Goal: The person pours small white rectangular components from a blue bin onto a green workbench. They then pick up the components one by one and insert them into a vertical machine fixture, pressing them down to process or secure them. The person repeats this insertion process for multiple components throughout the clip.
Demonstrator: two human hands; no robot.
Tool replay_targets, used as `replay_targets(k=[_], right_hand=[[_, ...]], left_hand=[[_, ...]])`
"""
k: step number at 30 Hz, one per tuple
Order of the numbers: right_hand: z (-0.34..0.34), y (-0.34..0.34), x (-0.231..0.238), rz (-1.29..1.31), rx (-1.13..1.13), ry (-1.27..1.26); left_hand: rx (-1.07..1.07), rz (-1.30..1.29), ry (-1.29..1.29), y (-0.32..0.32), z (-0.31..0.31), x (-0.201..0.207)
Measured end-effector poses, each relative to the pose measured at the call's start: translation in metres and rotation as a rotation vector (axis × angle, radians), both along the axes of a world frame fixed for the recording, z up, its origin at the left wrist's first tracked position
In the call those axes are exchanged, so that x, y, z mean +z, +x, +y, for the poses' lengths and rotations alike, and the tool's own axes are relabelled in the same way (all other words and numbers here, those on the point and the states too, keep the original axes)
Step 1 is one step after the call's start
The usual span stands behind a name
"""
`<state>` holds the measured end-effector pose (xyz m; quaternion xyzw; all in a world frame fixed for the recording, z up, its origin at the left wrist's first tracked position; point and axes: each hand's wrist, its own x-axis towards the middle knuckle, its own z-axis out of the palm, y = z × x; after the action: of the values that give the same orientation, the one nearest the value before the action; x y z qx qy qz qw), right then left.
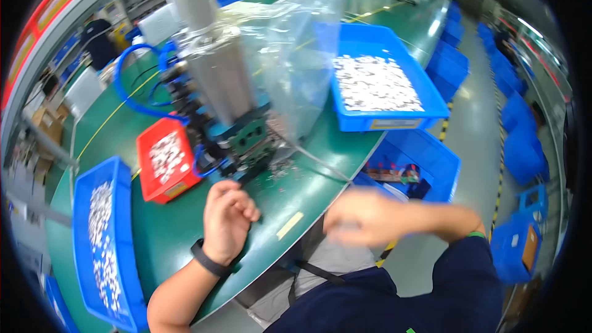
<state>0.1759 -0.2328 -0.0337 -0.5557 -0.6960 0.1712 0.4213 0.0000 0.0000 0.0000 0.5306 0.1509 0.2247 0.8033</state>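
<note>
Curling its fingers loosely together, the left hand (pixel 227 225), with a black band (pixel 210 261) at the wrist, was near the foot of a tall silver metal press with blue hoses (pixel 219 77), which stood at its twelve o'clock on the green surface (pixel 262 219); whether those fingers gripped something small, I could not tell. At the hand's three o'clock lay a short cream strip (pixel 290 225). The right hand (pixel 357 217) was blurred near the surface's edge, so its fingers' state could not be told. A shallow red plastic tray (pixel 170 195) of small white pieces sat at the left hand's ten o'clock, and a long blue plastic tray (pixel 86 271) of similar pieces at nine. From the right hand, a larger blue plastic tray (pixel 370 34), also bearing white pieces, was at twelve, and a deep blue plastic bin (pixel 445 169) at one to two. A clear plastic bag (pixel 302 43) hung at the press's two o'clock.
</note>
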Motion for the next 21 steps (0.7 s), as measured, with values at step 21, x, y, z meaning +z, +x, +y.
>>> replay_targets(k=[21], right_hand=[[-0.097,0.028,-0.241,-0.388,-0.417,-0.161]], left_hand=[[0.342,1.956,0.677,-0.323,0.039,0.023]])
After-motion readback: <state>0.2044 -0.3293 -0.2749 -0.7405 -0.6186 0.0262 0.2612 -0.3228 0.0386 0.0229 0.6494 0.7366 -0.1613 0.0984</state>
